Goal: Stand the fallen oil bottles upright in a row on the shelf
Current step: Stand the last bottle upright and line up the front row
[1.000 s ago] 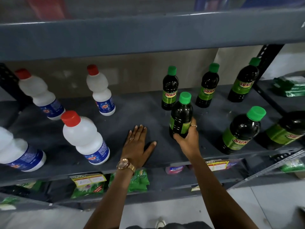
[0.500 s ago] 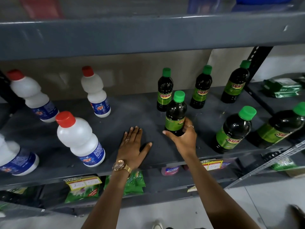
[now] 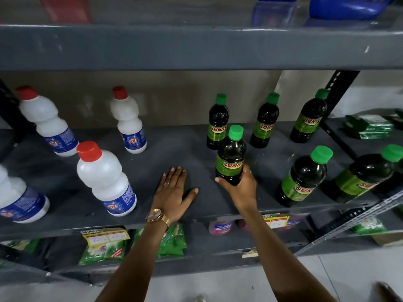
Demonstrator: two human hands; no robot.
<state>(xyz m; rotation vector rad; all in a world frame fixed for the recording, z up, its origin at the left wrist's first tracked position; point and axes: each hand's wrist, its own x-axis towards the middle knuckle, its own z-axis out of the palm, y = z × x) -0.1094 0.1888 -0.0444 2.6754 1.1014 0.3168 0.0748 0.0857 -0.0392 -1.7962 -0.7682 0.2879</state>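
Several dark oil bottles with green caps and green labels stand on the grey shelf (image 3: 174, 153). Three stand along the back: one (image 3: 217, 122), a second (image 3: 264, 120) and a third (image 3: 308, 116). My right hand (image 3: 239, 188) is shut around the base of a fourth oil bottle (image 3: 231, 155), which is upright in front of the first. Two more oil bottles (image 3: 302, 177) (image 3: 364, 175) stand near the front edge on the right. My left hand (image 3: 173, 192) lies flat on the shelf, fingers spread, holding nothing.
White bottles with red caps (image 3: 104, 179) (image 3: 128, 120) (image 3: 45, 120) (image 3: 19, 197) stand on the left half of the shelf. An upper shelf beam (image 3: 196, 46) runs overhead. Green packets (image 3: 172, 240) lie on the shelf below, more green packets (image 3: 368, 126) at far right.
My right hand has slid the held oil bottle a little back and left on the shelf, upright throughout. The left hand stays flat in place. The view has shifted slightly.
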